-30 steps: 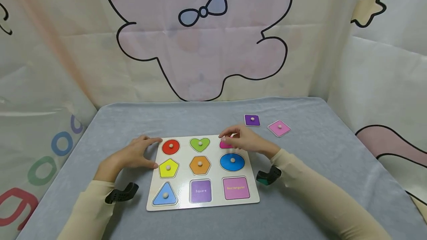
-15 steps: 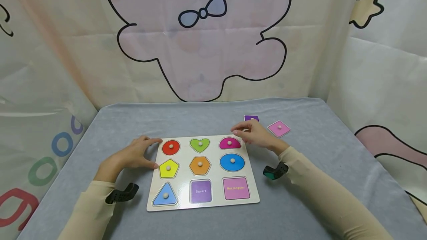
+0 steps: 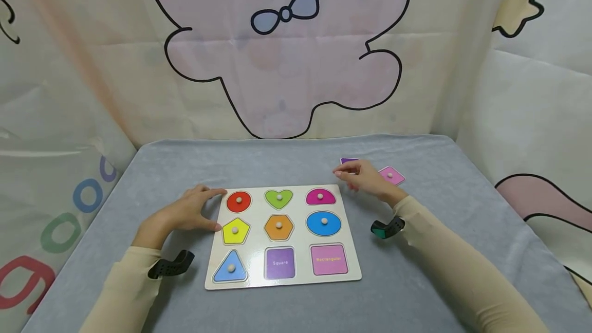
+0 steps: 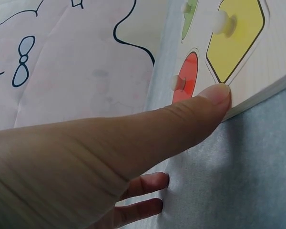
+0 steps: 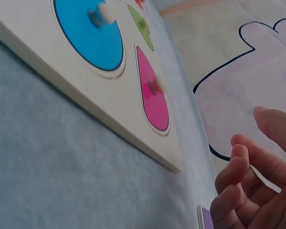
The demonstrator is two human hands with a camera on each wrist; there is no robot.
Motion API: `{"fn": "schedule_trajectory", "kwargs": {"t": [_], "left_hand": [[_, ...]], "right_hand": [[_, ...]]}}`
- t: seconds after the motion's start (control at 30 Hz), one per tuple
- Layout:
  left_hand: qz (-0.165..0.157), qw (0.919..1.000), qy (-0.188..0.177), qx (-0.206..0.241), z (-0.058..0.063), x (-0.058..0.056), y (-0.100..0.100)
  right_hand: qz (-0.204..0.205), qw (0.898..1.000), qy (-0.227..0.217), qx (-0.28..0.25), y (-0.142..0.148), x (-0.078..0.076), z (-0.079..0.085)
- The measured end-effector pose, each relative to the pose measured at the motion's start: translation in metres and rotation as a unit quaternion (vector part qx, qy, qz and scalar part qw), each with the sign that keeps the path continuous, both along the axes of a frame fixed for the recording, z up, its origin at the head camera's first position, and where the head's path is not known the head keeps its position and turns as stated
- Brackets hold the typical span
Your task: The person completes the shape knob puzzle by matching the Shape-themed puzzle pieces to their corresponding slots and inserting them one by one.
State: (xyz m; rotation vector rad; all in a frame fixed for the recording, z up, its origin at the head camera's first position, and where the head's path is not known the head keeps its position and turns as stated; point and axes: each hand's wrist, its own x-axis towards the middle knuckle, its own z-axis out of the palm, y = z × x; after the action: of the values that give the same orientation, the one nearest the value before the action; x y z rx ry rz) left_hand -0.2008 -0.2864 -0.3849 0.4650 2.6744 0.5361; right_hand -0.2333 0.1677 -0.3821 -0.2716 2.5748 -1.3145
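Note:
A white shape puzzle board [image 3: 254, 251] lies on the table. In it sit knobbed pieces, among them a red circle [image 3: 233, 202], a yellow pentagon [image 3: 229, 236], a blue oval [image 3: 314, 227] and a magenta semicircle [image 3: 314, 200]. My left hand [image 3: 185, 212] rests at the board's left edge; its thumb touches the rim below the pentagon in the left wrist view. Past the board's far right corner hovers my right hand [image 3: 367, 179], fingers loosely bent, holding nothing. Behind it lie a purple square piece [image 3: 348, 160], partly hidden, and a pink piece [image 3: 395, 176].
Two recesses in the board's near row show printed words, the purple square recess [image 3: 279, 270] and the pink rectangular recess [image 3: 329, 266]. A grey cloth [image 3: 259, 161] covers the table. Printed curtains [image 3: 106, 91] hang behind and at both sides.
My right hand has left the magenta semicircle, which now lies in the board, and moved right and away from me toward the loose pieces. The left hand stays at the board's edge.

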Motion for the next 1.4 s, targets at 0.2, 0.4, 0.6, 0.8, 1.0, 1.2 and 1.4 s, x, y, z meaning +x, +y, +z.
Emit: {"fn": "schedule_trajectory", "kwargs": {"t": [0.2, 0.4, 0.6, 0.8, 1.0, 1.2, 1.4], "left_hand": [[-0.001, 1.0, 0.004, 0.0, 0.001, 0.0, 0.001], [-0.006, 0.9999, 0.01, -0.005, 0.002, 0.0, 0.0], [-0.003, 1.0, 0.008, -0.003, 0.003, 0.001, 0.001], [0.0, 1.0, 0.007, -0.004, 0.002, 0.0, 0.0], [-0.005, 0.9999, 0.007, -0.005, 0.002, -0.001, 0.0], [-0.006, 1.0, 0.007, -0.003, 0.003, 0.0, 0.0], [-0.004, 1.0, 0.004, -0.007, 0.002, -0.002, 0.0]], "right_hand": [[-0.015, 1.0, -0.002, -0.006, 0.008, -0.006, -0.001], [-0.026, 1.0, -0.011, -0.013, 0.014, -0.011, 0.001], [-0.045, 0.999, -0.019, -0.008, 0.02, -0.018, -0.002], [-0.07, 0.997, -0.036, -0.01, 0.024, -0.026, -0.002], [-0.085, 0.995, -0.043, -0.017, 0.027, -0.032, -0.003], [-0.108, 0.993, -0.043, -0.019, 0.03, -0.039, -0.007], [-0.126, 0.991, -0.043, -0.005, 0.033, -0.042, -0.012]]}}
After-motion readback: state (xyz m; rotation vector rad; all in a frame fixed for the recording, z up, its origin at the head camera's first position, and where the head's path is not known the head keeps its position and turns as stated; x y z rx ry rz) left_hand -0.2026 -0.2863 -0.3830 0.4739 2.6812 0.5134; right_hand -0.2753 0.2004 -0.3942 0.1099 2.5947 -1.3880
